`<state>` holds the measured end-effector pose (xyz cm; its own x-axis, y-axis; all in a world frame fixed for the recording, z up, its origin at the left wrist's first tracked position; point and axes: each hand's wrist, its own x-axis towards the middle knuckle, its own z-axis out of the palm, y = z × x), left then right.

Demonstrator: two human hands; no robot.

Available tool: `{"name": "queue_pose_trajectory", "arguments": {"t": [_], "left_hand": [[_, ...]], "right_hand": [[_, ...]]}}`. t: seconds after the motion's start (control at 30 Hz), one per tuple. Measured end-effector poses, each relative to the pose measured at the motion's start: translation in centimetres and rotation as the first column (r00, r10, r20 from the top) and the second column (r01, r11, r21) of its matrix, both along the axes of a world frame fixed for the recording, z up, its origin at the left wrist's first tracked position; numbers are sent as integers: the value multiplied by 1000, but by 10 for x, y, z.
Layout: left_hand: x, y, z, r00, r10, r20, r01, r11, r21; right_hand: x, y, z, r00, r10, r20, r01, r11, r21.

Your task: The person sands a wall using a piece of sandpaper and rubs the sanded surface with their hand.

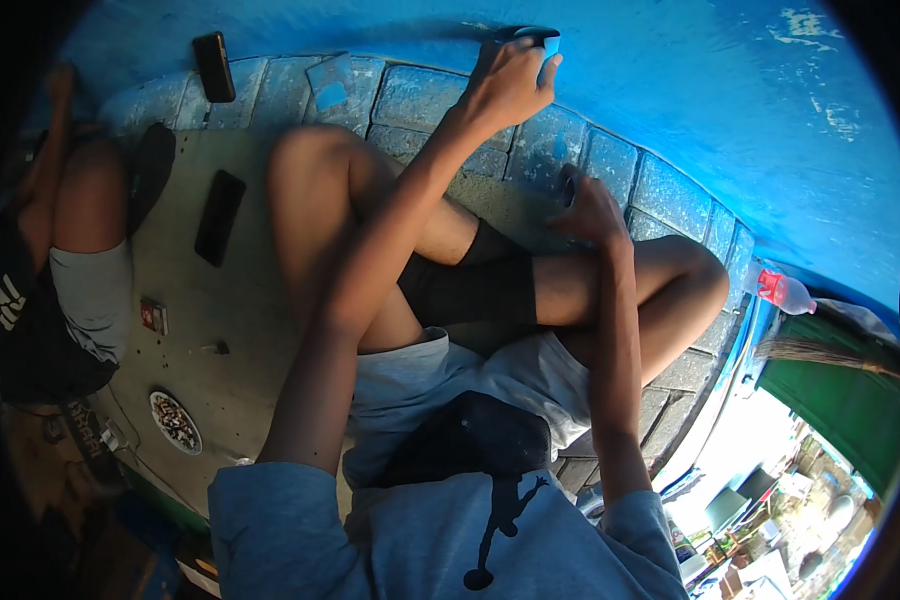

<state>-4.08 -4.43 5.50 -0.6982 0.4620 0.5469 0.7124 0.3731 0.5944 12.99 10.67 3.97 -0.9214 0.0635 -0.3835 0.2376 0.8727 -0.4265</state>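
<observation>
At the top centre, against the blue wall, my left hand [510, 85] is closed on a small blue cup-like object [551, 44] with a dark opening. My right hand [595, 212] is lower and to the right, above the paving blocks, with its fingers curled. A small dark item [568, 184] shows at its fingertips, too blurred to name. The two hands are apart. Below them are my crossed legs, and a dark cloth [470, 300] lies over the ankles.
Two phones [213, 68] [219, 218], a small red box [154, 316] and a plate of cigarette butts [175, 421] lie at the left. Another person [90, 200] sits at the far left. A bottle with a red label [782, 291] and a broom [825, 352] are at the right.
</observation>
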Motion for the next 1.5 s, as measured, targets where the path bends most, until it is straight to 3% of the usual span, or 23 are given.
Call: {"name": "queue_pose_trajectory", "arguments": {"t": [0.1,0.2,0.27,0.3,0.4,0.43,0.47,0.53,0.57,0.63,0.67,0.73,0.77,0.83,0.93,0.97,1.0,1.13,1.2,1.3,1.37,1.47,1.5], "left_hand": [[-1,4,-1,999,-33,44,34,999,-22],[0,11,-18,994,5,-107,-1,999,40],[11,9,-27,998,-13,66,17,998,-61],[12,16,-53,1000,26,-5,-26,999,-21],[9,21,-48,982,111,-153,-104,993,50],[9,8,3,997,7,73,4,989,-149],[11,5,32,988,-1,154,13,997,-78],[6,5,49,995,47,-93,-41,997,63],[7,7,45,995,37,-96,-31,998,59],[10,10,22,999,1,42,-3,999,35],[14,11,10,969,-12,248,33,996,-83],[5,15,-49,998,-5,-55,3,999,-51],[4,14,-35,998,13,-63,-16,999,-42],[10,8,18,994,-13,110,23,996,-87],[11,2,70,998,44,37,-47,996,72],[8,3,68,992,79,-102,-69,993,101],[11,6,61,992,66,-103,-56,993,100],[15,16,-9,981,6,195,18,993,-121],[14,19,-26,997,25,-76,-22,999,36],[15,8,48,998,33,44,-32,999,-14],[11,7,70,998,60,-28,-56,991,126],[12,11,58,987,103,-120,-80,980,183],[13,13,40,999,51,-12,-49,989,139]], "right_hand": [[-4,3,-4,997,-77,-21,79,992,103],[-6,8,-1,988,-145,-60,155,966,205],[-6,7,2,983,-173,-67,183,958,222],[-3,5,3,990,-134,-43,140,969,203],[4,-3,-6,999,-54,3,52,980,193],[6,-5,-10,999,-35,34,28,981,193],[6,-6,-10,999,-40,33,33,981,194],[8,-7,-12,1000,-7,-12,9,981,193],[8,-6,-12,1000,-17,-15,20,982,189],[2,-3,-6,995,13,98,-29,986,163],[0,-4,-2,996,17,90,-31,986,163],[-4,-6,7,991,21,135,-31,997,71],[-4,-6,7,991,37,127,-48,996,80],[2,-5,-1,995,-20,98,7,992,127],[6,1,-8,997,-60,54,52,989,135],[6,1,-9,995,-79,55,71,989,130],[2,0,-3,993,-72,97,60,991,118],[-8,-2,-8,991,34,132,-49,993,108],[-2,-8,4,993,60,100,-69,994,90],[4,-4,4,996,60,64,-65,994,84],[6,-4,-1,998,24,51,-28,996,87],[0,1,-5,999,-2,51,-6,988,151],[-2,2,-8,998,-36,-51,42,990,132]]}}
